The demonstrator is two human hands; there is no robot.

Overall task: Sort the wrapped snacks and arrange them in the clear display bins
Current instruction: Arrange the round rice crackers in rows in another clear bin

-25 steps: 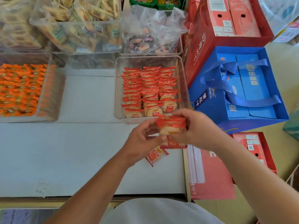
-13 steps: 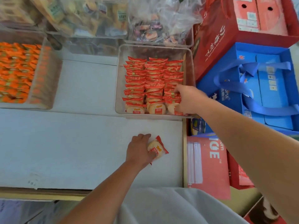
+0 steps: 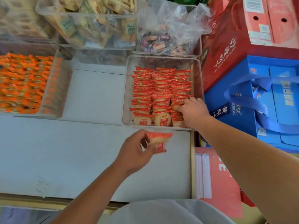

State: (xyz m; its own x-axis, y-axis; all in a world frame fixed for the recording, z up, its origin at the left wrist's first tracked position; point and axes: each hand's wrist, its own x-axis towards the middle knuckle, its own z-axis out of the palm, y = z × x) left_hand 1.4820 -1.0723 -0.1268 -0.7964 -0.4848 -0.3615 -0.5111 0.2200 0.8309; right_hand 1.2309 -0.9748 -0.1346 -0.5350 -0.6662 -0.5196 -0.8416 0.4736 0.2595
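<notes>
I see two hands busy at a bin of red snacks.
The big white table (image 3: pixel 72 151) holds a clear bin (image 3: pixel 127 88) at its far right, with red wrapped snacks (image 3: pixel 160 88) in three neat rows inside. The right hand (image 3: pixel 193 110) is in the bin's near right corner, fingers bent into the right row; I cannot tell if it grips a pack. The left hand (image 3: pixel 135 152) pinches one red snack (image 3: pixel 159 139) over the table, just in front of the bin.

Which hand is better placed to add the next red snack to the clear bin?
Left. The left hand has a red snack in its grip, just short of the clear bin's front wall. The right hand is inside the bin, reaching among the rightmost row, likely busy tidying.
</notes>
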